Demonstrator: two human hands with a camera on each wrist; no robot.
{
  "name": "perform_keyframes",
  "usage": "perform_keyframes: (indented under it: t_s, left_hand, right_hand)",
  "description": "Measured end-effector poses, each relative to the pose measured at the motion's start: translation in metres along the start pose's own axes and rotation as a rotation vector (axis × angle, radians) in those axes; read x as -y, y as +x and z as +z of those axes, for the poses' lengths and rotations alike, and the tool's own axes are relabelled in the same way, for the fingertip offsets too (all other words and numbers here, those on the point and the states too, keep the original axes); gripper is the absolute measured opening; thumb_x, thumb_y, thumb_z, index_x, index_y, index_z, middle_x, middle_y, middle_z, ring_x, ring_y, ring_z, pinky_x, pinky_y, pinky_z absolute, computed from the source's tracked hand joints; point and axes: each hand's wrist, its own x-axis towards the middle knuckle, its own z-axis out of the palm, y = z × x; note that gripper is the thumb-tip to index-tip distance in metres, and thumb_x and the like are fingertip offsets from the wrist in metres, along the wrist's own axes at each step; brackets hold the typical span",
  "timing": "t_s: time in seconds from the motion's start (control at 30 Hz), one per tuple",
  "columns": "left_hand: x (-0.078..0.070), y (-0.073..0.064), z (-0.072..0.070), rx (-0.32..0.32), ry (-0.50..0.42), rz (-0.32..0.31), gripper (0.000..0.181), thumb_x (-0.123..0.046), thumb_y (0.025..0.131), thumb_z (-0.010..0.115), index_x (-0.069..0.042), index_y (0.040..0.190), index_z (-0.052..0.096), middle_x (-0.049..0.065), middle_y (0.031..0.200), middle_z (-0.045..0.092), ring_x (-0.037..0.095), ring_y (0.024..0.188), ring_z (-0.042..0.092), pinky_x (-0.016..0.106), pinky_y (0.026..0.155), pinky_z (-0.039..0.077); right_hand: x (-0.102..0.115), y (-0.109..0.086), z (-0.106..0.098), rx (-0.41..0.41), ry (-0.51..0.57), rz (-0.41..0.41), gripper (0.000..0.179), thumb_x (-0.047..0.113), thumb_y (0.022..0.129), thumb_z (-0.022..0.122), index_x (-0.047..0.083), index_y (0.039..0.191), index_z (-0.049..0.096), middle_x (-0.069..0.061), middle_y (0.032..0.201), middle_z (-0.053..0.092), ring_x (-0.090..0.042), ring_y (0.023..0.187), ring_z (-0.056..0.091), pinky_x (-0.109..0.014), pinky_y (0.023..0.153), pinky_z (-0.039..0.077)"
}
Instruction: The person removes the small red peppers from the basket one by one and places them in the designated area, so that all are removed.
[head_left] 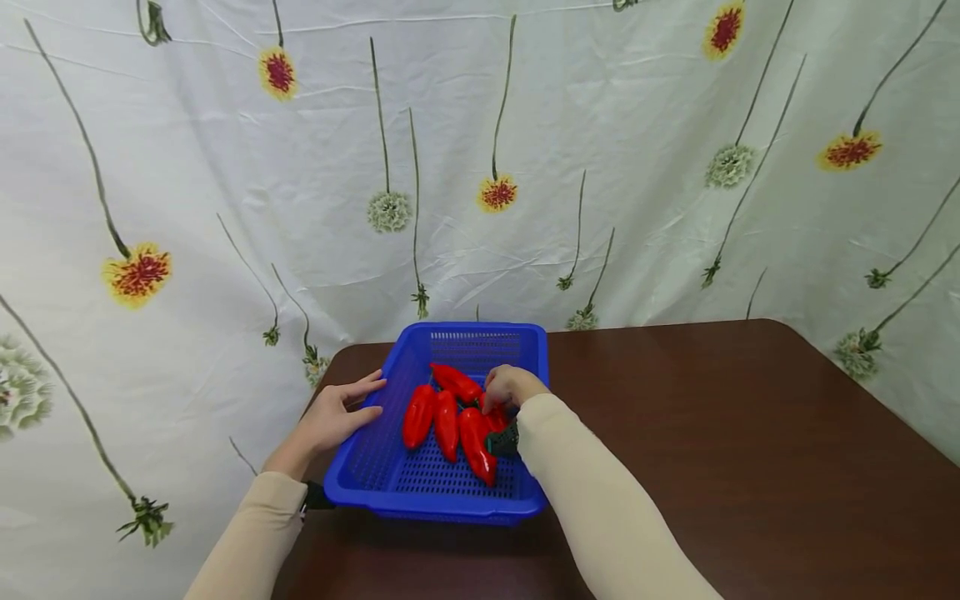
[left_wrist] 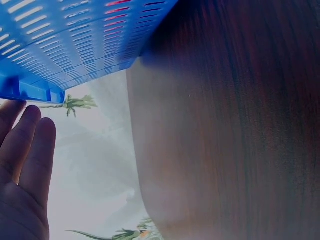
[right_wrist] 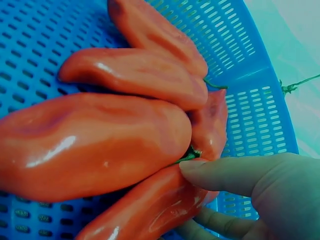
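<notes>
Several long red peppers (head_left: 446,423) lie in a blue plastic basket (head_left: 438,502) with slotted walls. My right hand (head_left: 513,385) reaches inside on the right and grips one red pepper (right_wrist: 155,210) near its stem end. In the right wrist view the thumb is on top of that pepper, with fingers partly hidden beneath it. A large pepper (right_wrist: 95,145) lies right beside it. At the basket's left rim is my left hand (head_left: 337,417), its fingers extended against the edge; the left wrist view shows those fingers (left_wrist: 37,155) close under the rim.
The basket stands on a dark brown wooden table (head_left: 697,417), toward its left side. Behind and to the left hangs a white cloth (head_left: 637,125) printed with flowers. The basket's walls rise around the peppers.
</notes>
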Motion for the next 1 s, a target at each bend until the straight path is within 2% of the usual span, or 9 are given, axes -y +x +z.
perform_keyframes:
  t_s: [0.2, 0.33, 0.57, 0.8, 1.0]
  left_hand:
    - [0.000, 0.000, 0.000, 0.003, -0.003, -0.018, 0.049, -0.021, 0.080, 0.065, -0.007, 0.125, 0.052, 0.008, 0.138, 0.041, 0.034, 0.119, 0.045, 0.039, 0.083, 0.048]
    - [0.000, 0.000, 0.000, 0.004, -0.005, -0.015, 0.049, -0.021, 0.081, 0.065, -0.006, 0.125, 0.052, 0.009, 0.138, 0.040, 0.034, 0.119, 0.045, 0.039, 0.083, 0.048]
    - [0.001, 0.000, 0.001, 0.008, -0.010, -0.023, 0.049, -0.022, 0.082, 0.064, -0.007, 0.126, 0.051, 0.009, 0.138, 0.039, 0.034, 0.119, 0.044, 0.036, 0.080, 0.050]
    - [-0.001, -0.001, 0.001, 0.009, -0.024, -0.022, 0.048, -0.021, 0.082, 0.063, -0.006, 0.126, 0.051, 0.009, 0.139, 0.039, 0.034, 0.119, 0.045, 0.034, 0.079, 0.051]
    - [0.000, -0.001, 0.001, 0.011, -0.034, -0.033, 0.048, -0.022, 0.082, 0.063, -0.007, 0.126, 0.051, 0.009, 0.139, 0.038, 0.033, 0.118, 0.046, 0.033, 0.079, 0.051]
  right_hand:
    - [0.001, -0.001, -0.002, 0.040, 0.156, 0.003, 0.036, -0.001, 0.075, 0.063, 0.006, 0.109, 0.054, -0.010, 0.097, 0.057, -0.027, 0.083, 0.059, -0.042, 0.064, 0.049]
    - [0.003, 0.000, -0.005, 0.050, 0.225, -0.005, 0.040, -0.001, 0.074, 0.064, 0.008, 0.111, 0.054, -0.009, 0.101, 0.056, -0.029, 0.089, 0.058, -0.046, 0.066, 0.049]
    - [0.014, -0.003, -0.012, 0.099, 0.305, -0.073, 0.049, 0.003, 0.075, 0.066, 0.013, 0.120, 0.052, -0.008, 0.111, 0.053, -0.031, 0.104, 0.052, -0.045, 0.065, 0.051]
    - [0.022, -0.010, -0.020, 0.171, 0.414, -0.138, 0.046, 0.005, 0.077, 0.066, 0.016, 0.119, 0.052, -0.007, 0.117, 0.050, -0.028, 0.101, 0.055, -0.043, 0.068, 0.051]
    - [0.026, -0.023, -0.032, 0.227, 0.503, -0.221, 0.047, 0.006, 0.078, 0.065, 0.018, 0.121, 0.050, -0.008, 0.117, 0.053, -0.028, 0.101, 0.056, -0.045, 0.072, 0.050]
